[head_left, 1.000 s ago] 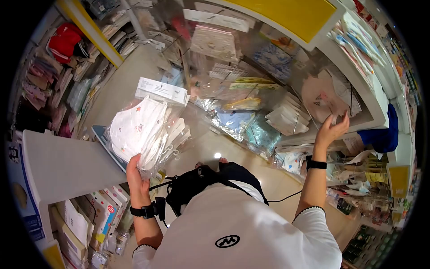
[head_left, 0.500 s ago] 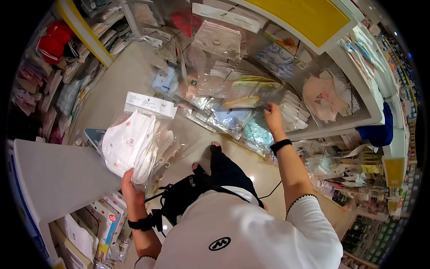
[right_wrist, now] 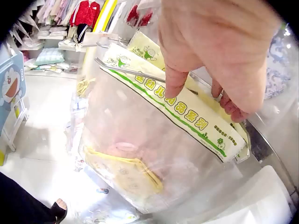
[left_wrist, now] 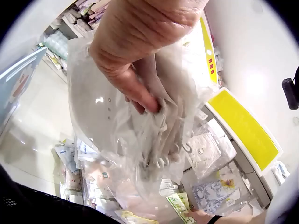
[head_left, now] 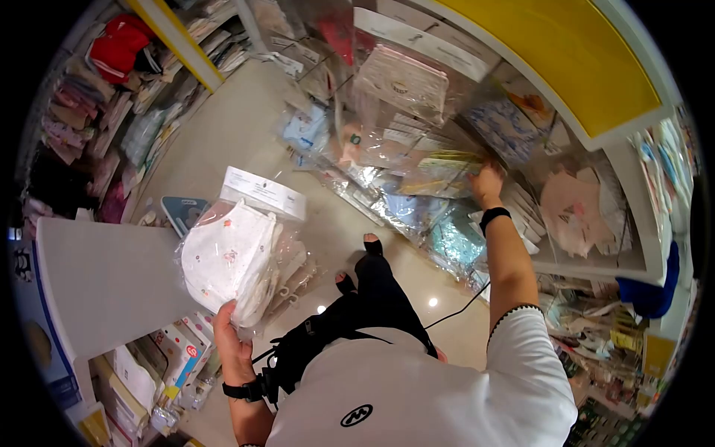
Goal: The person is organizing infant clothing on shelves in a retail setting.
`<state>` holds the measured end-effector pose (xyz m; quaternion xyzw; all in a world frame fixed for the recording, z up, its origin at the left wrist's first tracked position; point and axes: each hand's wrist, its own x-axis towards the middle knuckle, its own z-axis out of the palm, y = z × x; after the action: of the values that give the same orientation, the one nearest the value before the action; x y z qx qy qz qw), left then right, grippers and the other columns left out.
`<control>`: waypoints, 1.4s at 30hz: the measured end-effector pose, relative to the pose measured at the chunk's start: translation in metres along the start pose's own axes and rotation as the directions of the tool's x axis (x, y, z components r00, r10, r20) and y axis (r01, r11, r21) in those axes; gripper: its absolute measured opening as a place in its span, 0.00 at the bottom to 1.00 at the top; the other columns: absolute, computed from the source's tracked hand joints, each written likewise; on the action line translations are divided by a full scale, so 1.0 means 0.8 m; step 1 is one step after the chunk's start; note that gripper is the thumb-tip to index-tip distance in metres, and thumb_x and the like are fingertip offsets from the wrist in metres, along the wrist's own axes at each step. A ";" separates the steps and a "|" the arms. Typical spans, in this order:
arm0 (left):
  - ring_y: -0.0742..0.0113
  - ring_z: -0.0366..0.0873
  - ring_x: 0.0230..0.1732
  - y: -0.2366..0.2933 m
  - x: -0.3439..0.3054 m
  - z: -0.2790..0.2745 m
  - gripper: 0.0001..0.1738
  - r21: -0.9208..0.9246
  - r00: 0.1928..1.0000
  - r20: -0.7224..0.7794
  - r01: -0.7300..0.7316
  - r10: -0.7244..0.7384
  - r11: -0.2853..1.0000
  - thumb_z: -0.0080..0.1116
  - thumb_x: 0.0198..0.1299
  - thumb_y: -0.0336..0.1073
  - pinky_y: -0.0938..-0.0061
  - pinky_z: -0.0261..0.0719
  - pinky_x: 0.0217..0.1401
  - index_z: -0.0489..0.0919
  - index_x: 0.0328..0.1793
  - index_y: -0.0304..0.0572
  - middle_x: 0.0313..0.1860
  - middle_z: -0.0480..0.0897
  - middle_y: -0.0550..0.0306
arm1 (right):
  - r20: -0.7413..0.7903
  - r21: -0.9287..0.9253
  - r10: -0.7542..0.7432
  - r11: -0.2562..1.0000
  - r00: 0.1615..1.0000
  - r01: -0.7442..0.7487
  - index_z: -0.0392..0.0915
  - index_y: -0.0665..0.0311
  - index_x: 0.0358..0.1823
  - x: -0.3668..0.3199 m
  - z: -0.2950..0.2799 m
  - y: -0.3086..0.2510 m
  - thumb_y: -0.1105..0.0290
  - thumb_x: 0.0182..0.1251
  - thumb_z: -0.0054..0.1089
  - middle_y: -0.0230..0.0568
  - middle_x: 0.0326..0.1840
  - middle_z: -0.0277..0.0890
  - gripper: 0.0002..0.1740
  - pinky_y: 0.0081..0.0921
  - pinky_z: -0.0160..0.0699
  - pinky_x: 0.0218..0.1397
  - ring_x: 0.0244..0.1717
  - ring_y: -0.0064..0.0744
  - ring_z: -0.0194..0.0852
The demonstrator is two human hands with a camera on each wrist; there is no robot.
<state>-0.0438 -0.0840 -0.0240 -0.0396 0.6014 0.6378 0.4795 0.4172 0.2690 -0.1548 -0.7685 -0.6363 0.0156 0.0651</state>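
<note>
- The floor (head_left: 246, 134) is pale and shiny, and two bright spots (head_left: 433, 302) of light shine on it.
- A big white shelf (head_left: 104, 276) stands on the left, with boxes (head_left: 175, 354) under it.
- Far left, racks hold folded clothes (head_left: 74, 127), with something red (head_left: 119, 48) on top.
- A yellow sign (head_left: 596, 52) runs across the top right.
- A blue board (head_left: 182, 210) stands on the floor.
</note>
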 end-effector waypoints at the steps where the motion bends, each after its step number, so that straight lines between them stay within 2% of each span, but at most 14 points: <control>1: 0.59 0.78 0.43 0.001 -0.002 0.006 0.21 -0.002 1.000 -0.009 -0.007 0.007 1.000 0.53 0.50 0.34 0.69 0.75 0.49 0.73 0.48 0.26 0.44 0.79 0.48 | 0.002 -0.013 -0.018 1.000 1.000 0.018 0.60 0.59 0.60 0.003 0.000 -0.001 0.58 0.44 0.67 0.45 0.67 0.53 0.40 0.44 0.58 0.62 0.65 0.48 0.51; 2: 0.59 0.78 0.43 0.001 -0.005 0.016 0.21 -0.002 1.000 -0.020 -0.019 0.019 1.000 0.53 0.50 0.34 0.69 0.75 0.48 0.73 0.48 0.26 0.43 0.79 0.48 | -0.016 -0.014 -0.050 0.999 0.999 0.050 0.59 0.58 0.61 0.010 0.013 0.003 0.56 0.44 0.67 0.45 0.67 0.52 0.41 0.46 0.53 0.64 0.66 0.48 0.49; 5: 0.60 0.78 0.42 0.003 -0.007 0.031 0.20 0.003 0.998 -0.049 -0.027 0.027 1.000 0.52 0.50 0.34 0.70 0.75 0.46 0.73 0.47 0.27 0.42 0.79 0.48 | -0.058 -0.092 -0.076 0.993 0.995 0.071 0.60 0.54 0.60 0.016 0.008 -0.004 0.56 0.43 0.67 0.43 0.63 0.55 0.40 0.46 0.53 0.63 0.65 0.45 0.50; 9: 0.60 0.78 0.42 0.005 -0.005 0.050 0.21 0.016 0.999 -0.033 -0.021 0.021 1.000 0.52 0.50 0.34 0.70 0.75 0.46 0.72 0.48 0.26 0.42 0.79 0.48 | -0.062 -0.057 -0.098 0.994 0.993 0.095 0.62 0.56 0.56 0.020 0.011 0.003 0.56 0.45 0.67 0.42 0.59 0.59 0.36 0.44 0.48 0.66 0.63 0.47 0.53; 12: 0.60 0.78 0.42 0.002 -0.004 0.059 0.23 0.030 0.998 -0.047 -0.037 0.038 0.999 0.52 0.50 0.34 0.70 0.75 0.46 0.71 0.51 0.25 0.43 0.78 0.47 | -0.043 0.156 -0.096 0.983 0.994 0.101 0.63 0.55 0.54 0.018 0.007 0.009 0.58 0.47 0.66 0.41 0.53 0.66 0.32 0.48 0.52 0.63 0.60 0.46 0.58; 15: 0.59 0.78 0.41 0.004 -0.002 0.059 0.25 0.037 0.998 -0.037 -0.044 0.046 0.998 0.52 0.50 0.34 0.69 0.76 0.46 0.69 0.53 0.25 0.44 0.78 0.47 | 0.122 0.198 -0.026 0.980 0.992 0.001 0.66 0.54 0.53 0.025 0.002 0.006 0.59 0.49 0.64 0.41 0.49 0.71 0.29 0.51 0.57 0.58 0.56 0.45 0.63; 18: 0.59 0.78 0.41 0.002 -0.002 0.057 0.26 0.046 1.000 -0.015 -0.020 0.021 0.999 0.53 0.49 0.35 0.69 0.76 0.45 0.69 0.54 0.26 0.45 0.78 0.47 | 0.100 0.129 -0.023 0.992 0.995 0.010 0.71 0.53 0.49 0.024 0.016 0.012 0.59 0.50 0.63 0.41 0.47 0.73 0.23 0.52 0.61 0.55 0.54 0.44 0.66; 21: 0.59 0.78 0.42 0.003 -0.003 0.054 0.25 0.049 1.000 -0.012 -0.006 0.007 0.999 0.53 0.49 0.35 0.69 0.76 0.44 0.70 0.53 0.26 0.45 0.78 0.47 | 0.114 0.153 0.017 0.988 0.993 -0.035 0.77 0.52 0.43 0.016 0.006 0.006 0.57 0.52 0.59 0.40 0.47 0.75 0.17 0.51 0.62 0.54 0.51 0.44 0.69; 25: 0.59 0.78 0.42 -0.002 0.006 0.037 0.23 0.094 0.998 -0.060 -0.013 0.019 0.995 0.54 0.49 0.36 0.69 0.76 0.45 0.72 0.50 0.28 0.43 0.79 0.48 | 0.070 0.183 0.026 0.982 0.997 -0.038 0.80 0.52 0.40 0.023 0.032 0.023 0.56 0.54 0.54 0.39 0.42 0.78 0.15 0.48 0.65 0.51 0.47 0.42 0.74; 26: 0.59 0.79 0.41 -0.002 0.003 0.039 0.21 0.076 0.999 -0.047 -0.002 0.005 0.997 0.53 0.50 0.36 0.70 0.77 0.45 0.73 0.49 0.29 0.42 0.79 0.48 | 0.127 0.112 0.058 0.991 0.990 -0.073 0.79 0.54 0.43 0.008 -0.003 0.002 0.59 0.54 0.52 0.46 0.44 0.77 0.16 0.39 0.71 0.50 0.48 0.47 0.74; 29: 0.59 0.79 0.40 0.002 0.001 0.045 0.19 0.042 1.000 0.001 0.019 -0.019 0.999 0.52 0.53 0.38 0.71 0.77 0.45 0.75 0.46 0.29 0.41 0.81 0.48 | 0.040 0.115 0.001 0.993 0.999 -0.005 0.79 0.53 0.39 -0.006 0.003 0.001 0.57 0.55 0.54 0.41 0.41 0.78 0.14 0.45 0.64 0.51 0.45 0.44 0.75; 31: 0.58 0.79 0.40 0.004 0.006 0.040 0.20 0.038 1.000 0.020 0.010 -0.011 0.999 0.51 0.53 0.38 0.70 0.77 0.46 0.75 0.46 0.28 0.42 0.81 0.47 | 0.083 0.174 -0.004 0.985 0.997 -0.011 0.78 0.54 0.36 -0.012 0.001 -0.004 0.59 0.55 0.55 0.39 0.38 0.78 0.11 0.45 0.64 0.49 0.44 0.41 0.75; 34: 0.58 0.79 0.40 0.007 0.013 0.035 0.19 0.050 0.999 0.024 0.027 -0.028 0.998 0.51 0.53 0.37 0.71 0.77 0.47 0.75 0.46 0.27 0.42 0.81 0.47 | 0.009 0.193 -0.099 0.976 0.995 0.096 0.78 0.55 0.33 -0.028 -0.001 -0.006 0.62 0.55 0.56 0.36 0.36 0.77 0.08 0.43 0.61 0.47 0.44 0.38 0.73; 42: 0.58 0.79 0.41 0.016 0.021 0.042 0.19 0.102 0.990 0.123 0.057 -0.069 0.993 0.51 0.53 0.36 0.71 0.77 0.48 0.74 0.46 0.27 0.42 0.80 0.47 | -0.068 0.222 -0.176 0.957 0.982 0.187 0.77 0.56 0.31 -0.063 -0.016 -0.015 0.65 0.55 0.57 0.34 0.34 0.77 0.05 0.37 0.57 0.49 0.44 0.34 0.71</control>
<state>-0.0438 -0.0451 -0.0158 0.0052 0.5990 0.5933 0.5378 0.3972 0.2204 -0.1440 -0.6946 -0.6963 0.0637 0.1689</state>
